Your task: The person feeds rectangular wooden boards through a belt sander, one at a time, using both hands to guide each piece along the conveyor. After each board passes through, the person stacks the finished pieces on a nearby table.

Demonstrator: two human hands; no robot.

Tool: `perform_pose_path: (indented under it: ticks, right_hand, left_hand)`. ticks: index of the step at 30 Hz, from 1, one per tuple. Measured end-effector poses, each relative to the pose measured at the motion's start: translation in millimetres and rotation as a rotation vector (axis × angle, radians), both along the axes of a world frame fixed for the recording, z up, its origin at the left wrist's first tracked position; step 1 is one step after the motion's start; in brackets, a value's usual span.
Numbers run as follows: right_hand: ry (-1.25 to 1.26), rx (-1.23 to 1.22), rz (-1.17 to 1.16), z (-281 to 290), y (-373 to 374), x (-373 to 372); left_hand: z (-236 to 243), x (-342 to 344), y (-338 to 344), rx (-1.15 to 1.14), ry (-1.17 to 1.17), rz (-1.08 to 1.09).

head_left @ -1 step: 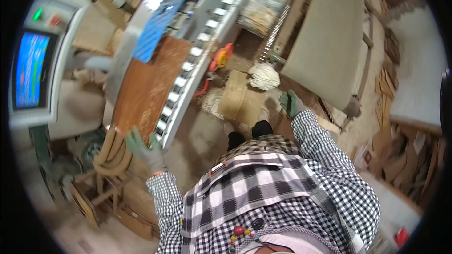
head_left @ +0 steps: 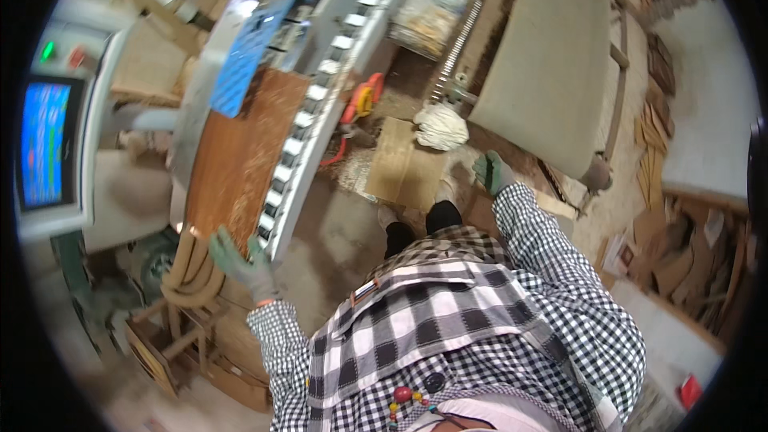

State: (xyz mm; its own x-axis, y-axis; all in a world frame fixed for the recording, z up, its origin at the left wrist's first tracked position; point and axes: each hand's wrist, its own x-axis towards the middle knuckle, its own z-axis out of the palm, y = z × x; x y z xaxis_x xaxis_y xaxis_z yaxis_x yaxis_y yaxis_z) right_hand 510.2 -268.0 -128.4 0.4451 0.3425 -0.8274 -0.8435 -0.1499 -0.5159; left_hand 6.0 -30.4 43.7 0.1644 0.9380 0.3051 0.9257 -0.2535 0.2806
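My left hand point(head_left: 244, 266), in a grey-green glove, is at the near end of a brown wood panel point(head_left: 232, 160), fingers spread. The fingertips reach the panel's end; whether they press on it I cannot tell. The panel lies on a machine bed beside a chain track point(head_left: 293, 146) with black and white pads, under a blue slotted guard point(head_left: 240, 72). Sawdust is scattered over the panel. Out to the right, my right hand point(head_left: 494, 173), gloved alike, hangs in the air with nothing in it, fingers loosely bent and apart.
A control screen point(head_left: 46, 144) stands at the left. On the floor ahead lie cardboard point(head_left: 404, 164) and a white cloth bundle point(head_left: 441, 126). A wide belt conveyor point(head_left: 548, 64) runs on the right, a bin of wood offcuts point(head_left: 688, 260) beyond it. Coiled hose point(head_left: 192, 268) sits lower left.
The view has shifted slightly, so the machine and screen appear a little further left and lower. Both hands keep nearly the same pose.
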Motion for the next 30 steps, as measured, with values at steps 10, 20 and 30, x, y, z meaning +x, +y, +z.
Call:
perform_pose_path:
  ticks: [10,20,30]
  right_hand:
    - [-0.166,-0.312,0.151,-29.1,28.1,29.4]
    - [-0.547,-0.348,0.743,-46.1,62.8,37.1]
    - [-1.358,-0.383,1.472,19.1,97.3,-4.1]
  left_hand:
    - [40.0,-23.7,6.0,-0.085,-0.011,0.005]
    - [64.5,-25.2,9.0,-0.166,-0.059,-0.05]
    - [83.8,-34.3,19.7,-0.229,0.014,-0.04]
